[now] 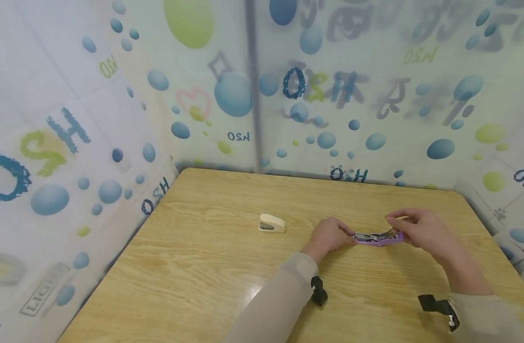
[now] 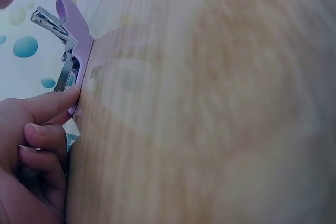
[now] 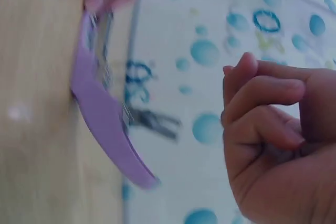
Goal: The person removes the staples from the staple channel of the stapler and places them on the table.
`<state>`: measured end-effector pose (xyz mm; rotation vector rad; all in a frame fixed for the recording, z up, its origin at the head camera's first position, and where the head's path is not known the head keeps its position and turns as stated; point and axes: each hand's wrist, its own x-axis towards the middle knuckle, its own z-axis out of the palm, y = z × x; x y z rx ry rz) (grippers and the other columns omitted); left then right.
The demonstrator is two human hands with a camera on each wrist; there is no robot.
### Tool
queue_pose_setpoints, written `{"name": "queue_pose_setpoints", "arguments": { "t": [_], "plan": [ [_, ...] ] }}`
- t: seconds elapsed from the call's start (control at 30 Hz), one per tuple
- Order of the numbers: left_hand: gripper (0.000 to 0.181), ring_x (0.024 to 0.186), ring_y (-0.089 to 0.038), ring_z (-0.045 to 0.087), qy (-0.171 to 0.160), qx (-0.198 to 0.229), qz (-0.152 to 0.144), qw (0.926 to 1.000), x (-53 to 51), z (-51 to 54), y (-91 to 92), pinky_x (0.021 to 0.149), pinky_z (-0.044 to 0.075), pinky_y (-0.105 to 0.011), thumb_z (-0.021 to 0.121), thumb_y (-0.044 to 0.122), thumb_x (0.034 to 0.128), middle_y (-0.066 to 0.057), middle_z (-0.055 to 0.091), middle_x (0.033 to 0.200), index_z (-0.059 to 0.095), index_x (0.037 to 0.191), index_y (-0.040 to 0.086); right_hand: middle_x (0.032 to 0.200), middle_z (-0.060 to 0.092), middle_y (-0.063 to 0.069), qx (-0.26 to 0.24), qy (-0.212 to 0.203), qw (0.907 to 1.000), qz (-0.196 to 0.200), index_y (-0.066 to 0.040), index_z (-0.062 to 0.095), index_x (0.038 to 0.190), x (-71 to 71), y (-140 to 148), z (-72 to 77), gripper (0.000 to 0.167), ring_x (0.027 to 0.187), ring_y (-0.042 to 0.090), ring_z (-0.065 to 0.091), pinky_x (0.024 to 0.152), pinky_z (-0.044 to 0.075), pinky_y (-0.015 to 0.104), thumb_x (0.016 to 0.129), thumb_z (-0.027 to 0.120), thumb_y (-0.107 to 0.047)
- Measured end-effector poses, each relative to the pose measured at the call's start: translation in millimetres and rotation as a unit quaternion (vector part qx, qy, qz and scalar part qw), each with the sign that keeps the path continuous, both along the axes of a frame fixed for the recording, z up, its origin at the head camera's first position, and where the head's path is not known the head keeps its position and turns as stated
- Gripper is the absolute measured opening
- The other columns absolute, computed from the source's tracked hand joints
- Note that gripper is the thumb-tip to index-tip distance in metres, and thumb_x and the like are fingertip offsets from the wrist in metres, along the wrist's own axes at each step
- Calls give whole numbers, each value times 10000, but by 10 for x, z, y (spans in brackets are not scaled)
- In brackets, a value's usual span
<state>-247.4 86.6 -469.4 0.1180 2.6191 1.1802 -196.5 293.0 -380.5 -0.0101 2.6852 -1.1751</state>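
A purple stapler (image 1: 381, 242) lies opened out on the table, its metal parts exposed. My left hand (image 1: 330, 234) pinches its left end between thumb and finger. In the left wrist view the purple cover (image 2: 76, 22) and a metal arm stand angled up from the part held by my left hand (image 2: 37, 145). My right hand (image 1: 425, 231) is beside the stapler's right end. In the right wrist view my right hand (image 3: 278, 119) is apart from the stapler (image 3: 102, 114), fingers curled and thumb against the index fingertip, with nothing visible between them.
A small cream stapler (image 1: 271, 224) sits on the wooden table (image 1: 193, 247), left of my left hand. Printed curtains (image 1: 287, 143) with blue and green dots enclose the table at the back and sides. Black straps (image 1: 318, 290) are on both sleeves.
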Motion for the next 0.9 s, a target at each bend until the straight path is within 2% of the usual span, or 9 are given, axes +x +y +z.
{"name": "queue_pose_setpoints", "arguments": {
  "t": [0.1,0.23,0.33,0.53,0.9],
  "plan": [
    [136,563,-77,520,118,-42,-36,9999,-8,-9,-1,505,414,-250,815,375,635,177,638,752,709,718,351,912,625,175,-436,-411,9981,119,-58,511,1219,-48,-186,-136,504,457,106,386,457,394,318,914,482,-458],
    [130,567,-80,501,199,-94,-66,9997,-6,-27,4,504,400,-248,810,383,640,184,631,745,710,718,355,849,655,142,-429,-654,9967,211,-21,511,1211,-91,-310,-322,450,427,87,367,418,374,279,942,467,-380],
    [125,533,-93,499,142,-87,-32,9999,1,-21,5,484,399,-258,807,381,644,168,615,704,708,715,353,796,655,122,-440,-657,9965,268,19,509,1198,-105,-355,-399,419,432,82,385,404,357,257,954,460,-318],
    [123,487,-99,486,101,-41,-23,9999,13,13,1,460,396,-261,807,369,649,156,599,649,714,725,343,738,641,99,-403,-660,9967,256,58,518,1176,-102,-388,-448,356,437,93,422,404,355,246,961,441,-214],
    [129,642,-65,504,241,-183,-62,9995,-10,-13,0,545,395,-235,805,396,642,187,650,804,711,723,359,707,629,76,-203,-547,9981,207,73,564,1106,-130,-412,-516,313,460,91,449,414,378,233,951,429,-163]
  ]
}}
